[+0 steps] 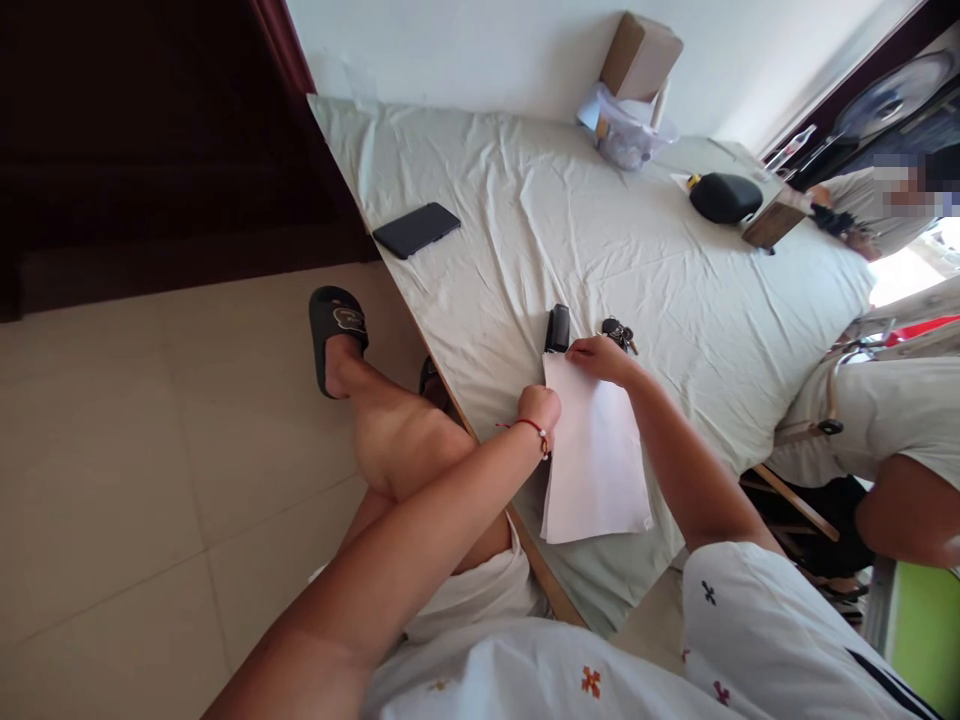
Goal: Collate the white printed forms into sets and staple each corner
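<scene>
A small stack of white paper sheets lies on the cloth-covered table near its front edge, the sheets slightly fanned at the lower left corner. My left hand is closed at the left edge of the stack, a red string bracelet on its wrist. At the far edge of the paper, my right hand has its fingers pressed together on the sheets. Just beyond that edge sits a small black object that looks like a stapler. A bunch of keys lies just behind my right hand.
A black phone-like slab lies at the table's left edge. Along the wall stand a clear plastic basket and a cardboard box. A black rounded case and a brown box sit far right, near other people.
</scene>
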The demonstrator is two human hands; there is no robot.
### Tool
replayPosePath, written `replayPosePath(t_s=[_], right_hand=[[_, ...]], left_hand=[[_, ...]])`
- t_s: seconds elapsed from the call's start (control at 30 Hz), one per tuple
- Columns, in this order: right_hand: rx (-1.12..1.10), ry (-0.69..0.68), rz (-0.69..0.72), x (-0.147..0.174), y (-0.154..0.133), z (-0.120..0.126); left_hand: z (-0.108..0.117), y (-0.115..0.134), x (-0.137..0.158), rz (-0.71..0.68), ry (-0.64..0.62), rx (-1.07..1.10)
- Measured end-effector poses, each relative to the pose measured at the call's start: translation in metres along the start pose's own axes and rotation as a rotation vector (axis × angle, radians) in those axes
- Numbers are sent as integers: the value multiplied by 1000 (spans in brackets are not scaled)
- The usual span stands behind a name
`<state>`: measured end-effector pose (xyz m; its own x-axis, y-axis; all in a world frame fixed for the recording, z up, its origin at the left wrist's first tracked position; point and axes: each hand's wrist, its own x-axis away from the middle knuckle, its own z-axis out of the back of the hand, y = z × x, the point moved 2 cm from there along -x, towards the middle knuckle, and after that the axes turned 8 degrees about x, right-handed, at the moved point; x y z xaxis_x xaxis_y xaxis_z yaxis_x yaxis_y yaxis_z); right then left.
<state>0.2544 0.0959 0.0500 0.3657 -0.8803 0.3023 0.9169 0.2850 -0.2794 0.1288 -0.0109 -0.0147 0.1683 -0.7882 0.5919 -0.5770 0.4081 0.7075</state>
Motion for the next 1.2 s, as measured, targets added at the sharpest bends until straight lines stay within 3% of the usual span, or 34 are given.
replayPosePath(t_s=[0.17, 0.53, 1.03, 1.2], right_hand=[[-55, -6, 5, -5, 9, 2], [-159, 21, 27, -1, 4, -5], [-248, 101, -108, -8, 6, -10], [-169, 129, -114, -10, 9, -11]], left_hand=[[-5, 11, 2, 24, -20, -167], [11, 4, 8, -174, -76, -401], [6, 1, 1, -138, -70, -428], [4, 1, 1, -126, -58, -446]])
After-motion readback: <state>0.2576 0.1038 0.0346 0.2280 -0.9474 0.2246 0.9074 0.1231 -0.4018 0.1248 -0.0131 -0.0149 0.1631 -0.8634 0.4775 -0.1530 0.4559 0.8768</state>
